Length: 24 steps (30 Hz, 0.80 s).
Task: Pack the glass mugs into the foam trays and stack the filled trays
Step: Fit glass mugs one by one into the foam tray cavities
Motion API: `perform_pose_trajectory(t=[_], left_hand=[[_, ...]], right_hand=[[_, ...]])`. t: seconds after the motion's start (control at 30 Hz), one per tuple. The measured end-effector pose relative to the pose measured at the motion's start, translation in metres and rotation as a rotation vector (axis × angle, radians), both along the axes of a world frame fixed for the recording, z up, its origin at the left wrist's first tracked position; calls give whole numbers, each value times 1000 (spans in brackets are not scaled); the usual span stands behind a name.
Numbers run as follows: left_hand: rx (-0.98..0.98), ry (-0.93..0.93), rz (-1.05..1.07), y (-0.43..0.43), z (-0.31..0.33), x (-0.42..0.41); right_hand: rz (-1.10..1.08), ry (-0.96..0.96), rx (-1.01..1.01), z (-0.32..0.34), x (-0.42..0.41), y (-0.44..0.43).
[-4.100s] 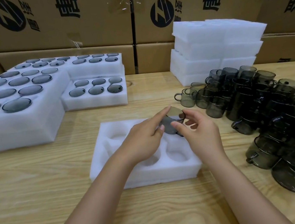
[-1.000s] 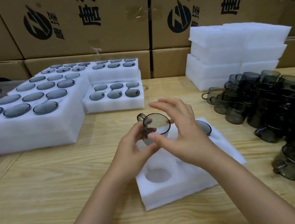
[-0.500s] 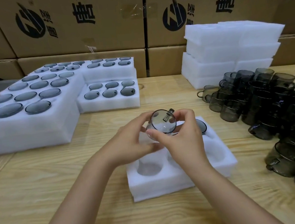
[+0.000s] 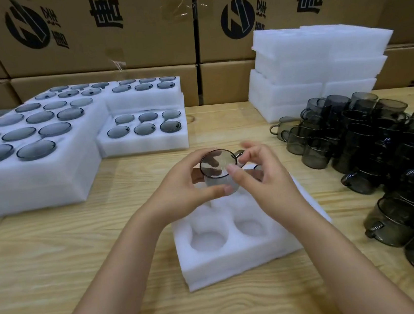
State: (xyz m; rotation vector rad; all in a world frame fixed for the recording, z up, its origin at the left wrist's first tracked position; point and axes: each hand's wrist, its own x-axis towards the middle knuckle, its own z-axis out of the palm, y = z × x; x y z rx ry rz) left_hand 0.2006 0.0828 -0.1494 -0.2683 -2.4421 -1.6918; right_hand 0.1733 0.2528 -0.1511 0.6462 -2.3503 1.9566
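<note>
Down front on the table, the foam tray sits square to the person, its two near pockets bare. Just above its far side the mug is held off the foam, mouth tipped our way. The left hand wraps thumb and fingers round the body, and the right hand pinches rim and handle side, likely lining the handle up with a pocket's notch. To the right, loose mugs are heaped within easy reach. Far left, filled trays are stacked out of the way, with spare foam behind.
</note>
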Motion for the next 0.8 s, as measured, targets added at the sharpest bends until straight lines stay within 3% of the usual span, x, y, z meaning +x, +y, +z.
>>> perform_pose_trajectory(t=[0.1,0.27,0.43,0.63,0.8], left_hand=[[57,11,-23,0,-2,-2],[2,24,-38,4,-7,-3],[-26,65,-7,3,-11,-5],[-289,183,99,6,-14,-9],[-241,197,130,6,-17,-8]], right_hand=[[37,-4,-132,5,-10,13],[101,-1,-40,2,-22,32],[102,-39,-84,-1,-24,33],[115,-20,-91,1,-23,36],[131,-26,-17,-1,-25,37]])
